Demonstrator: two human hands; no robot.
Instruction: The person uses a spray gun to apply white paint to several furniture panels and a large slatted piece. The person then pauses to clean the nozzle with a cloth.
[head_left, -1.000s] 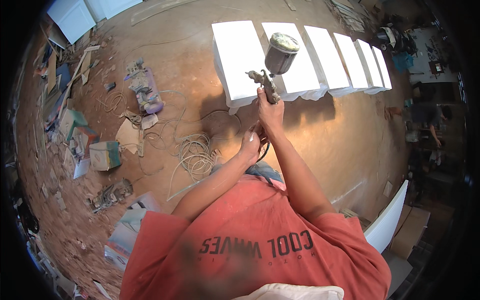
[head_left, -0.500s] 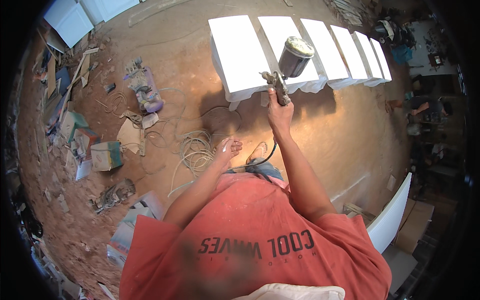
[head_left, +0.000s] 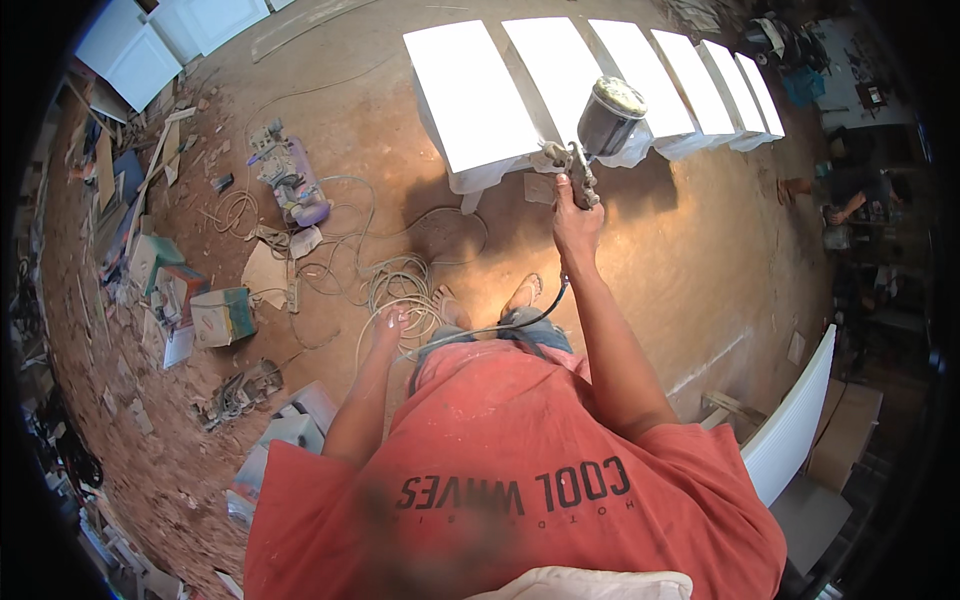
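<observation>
My right hand [head_left: 577,228] is wrapped round the handle of a spray gun [head_left: 574,172], which carries a dark paint cup with a pale, stained lid [head_left: 612,108]. From the gun's handle a dark hose [head_left: 556,300] curves down past my legs. Just beyond the gun stands a row of several white rectangular panels [head_left: 473,95] with wrapping hanging below their edges; I cannot tell whether the gun touches any. Low at my left side, my left hand [head_left: 389,324] hangs with loosely bent fingers and nothing visible in it, over coiled hose [head_left: 400,285] on the floor.
A purple compressor-like machine [head_left: 292,178] stands on the floor at left, with hoses trailing from it. Cardboard boxes [head_left: 222,316] and scrap wood [head_left: 165,150] lie farther left. A white ribbed panel [head_left: 800,420] leans at right. Another person's arm [head_left: 848,208] shows at far right.
My left hand has dropped down and to the left from in front of my waist. My right hand has shifted a little to the right with the spray gun.
</observation>
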